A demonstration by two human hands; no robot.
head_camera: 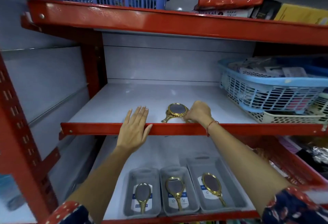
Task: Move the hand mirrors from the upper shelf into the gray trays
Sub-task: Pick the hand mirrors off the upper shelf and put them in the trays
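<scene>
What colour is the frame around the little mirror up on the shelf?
Gold, with a bumpy, ornate pattern. The hand mirror shows clearly in the head view.

White letters "SIZE" on a dark package [229, 12] lying on the top shelf; remaining print there blurred. White-and-blue labels [142, 200] inside the gray trays [221, 167], wording too blurred to read.

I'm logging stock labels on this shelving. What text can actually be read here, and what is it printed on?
"SIZE": on the flat packet on the top shelf; the rest of its print is too blurred.
Stickers in the three gray trays: blue and white print, too small and blurred to read.
Packets in the blue basket: unreadable.
</scene>
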